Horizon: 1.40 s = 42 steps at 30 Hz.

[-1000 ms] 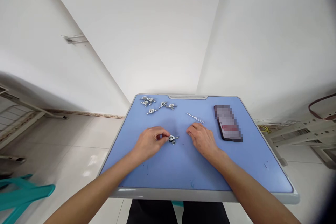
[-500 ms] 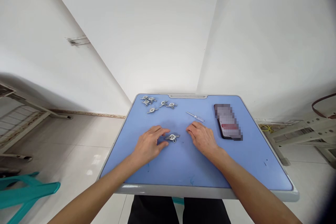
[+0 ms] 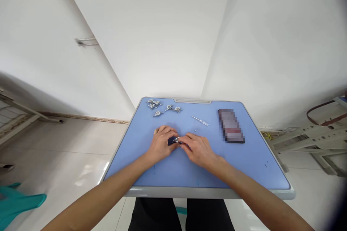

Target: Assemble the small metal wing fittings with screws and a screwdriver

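A small, shiny silver metal part (image 3: 176,139) sits tilted between the fingertips of the left hand (image 3: 161,142) and right hand (image 3: 199,148), partly hidden, around the counter's (image 3: 176,173) middle.

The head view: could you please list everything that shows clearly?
Table: one, blue, centre
Metal part: one, silvery, mid-table
Loose parts: six, silvery, table's far left
Screwdriver: one, clear-handled, beyond metal part
Phone: one, dark, table's right
Frames: two, cream, left and right
Strap: one, brown, right frame
Plastic pieces: two, teal, left and beneath table
Walls: count unclear, white, behind table
Floor: one, pale, below
Trousers: one pair, black, below table
Forearms: two, bare, over table
Left hand, right hand: two, bare, holding metal part
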Available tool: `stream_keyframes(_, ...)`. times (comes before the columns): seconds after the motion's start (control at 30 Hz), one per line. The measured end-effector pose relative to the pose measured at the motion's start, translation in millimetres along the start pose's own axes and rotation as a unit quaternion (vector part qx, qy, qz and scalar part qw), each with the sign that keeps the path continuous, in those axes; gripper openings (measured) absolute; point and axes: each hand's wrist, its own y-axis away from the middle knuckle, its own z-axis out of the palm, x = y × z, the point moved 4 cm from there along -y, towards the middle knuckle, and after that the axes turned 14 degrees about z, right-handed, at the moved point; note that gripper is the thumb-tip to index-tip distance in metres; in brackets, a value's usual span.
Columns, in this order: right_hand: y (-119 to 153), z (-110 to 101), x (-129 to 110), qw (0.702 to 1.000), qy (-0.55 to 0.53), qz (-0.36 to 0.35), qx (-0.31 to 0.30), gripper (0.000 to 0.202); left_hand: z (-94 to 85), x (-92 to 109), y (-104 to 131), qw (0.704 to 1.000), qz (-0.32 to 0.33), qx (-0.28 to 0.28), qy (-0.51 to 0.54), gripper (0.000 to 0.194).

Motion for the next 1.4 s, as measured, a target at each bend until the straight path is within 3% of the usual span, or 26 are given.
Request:
stream_keyframes(0.1,-2,4,-10,1.0,0.029,-0.003,-0.01,0.022,-0.3,1,1,1.0,0.015,0.003,0.004,0.008)
stream_keyframes(0.33,-17,4,-4,0.997,0.071,-0.031,0.006,0.022,1.4,0,1,0.999,0.039,-0.01,0.03,0.009)
stream_keyframes(0.6,-29,0,-4,0.972,0.164,-0.168,-0.012,0.028,-0.8,0,1,0.998,0.04,-0.022,0.04,0.009)
stream_keyframes(0.7,-28,2,-1,0.967,0.171,-0.19,-0.015,0.028,-0.2,0,2,0.998,0.038,-0.024,0.036,0.008)
stream_keyframes(0.83,-17,1,4,0.991,0.078,-0.102,0.023,0.013,-0.3,1,2,0.999,0.039,-0.009,0.032,0.011)
stream_keyframes(0.93,-7,4,10,0.998,0.032,-0.029,0.035,0.015,0.2,0,2,0.999,0.034,-0.01,0.034,0.013)
stream_keyframes(1.23,-18,5,14,0.999,0.015,-0.016,0.023,0.017,0.6,-1,2,0.999,0.033,-0.01,0.042,0.009)
stream_keyframes(1.4,-14,3,11,1.0,-0.013,0.027,0.004,0.01,0.2,-1,2,0.999,0.031,-0.008,0.037,0.009)
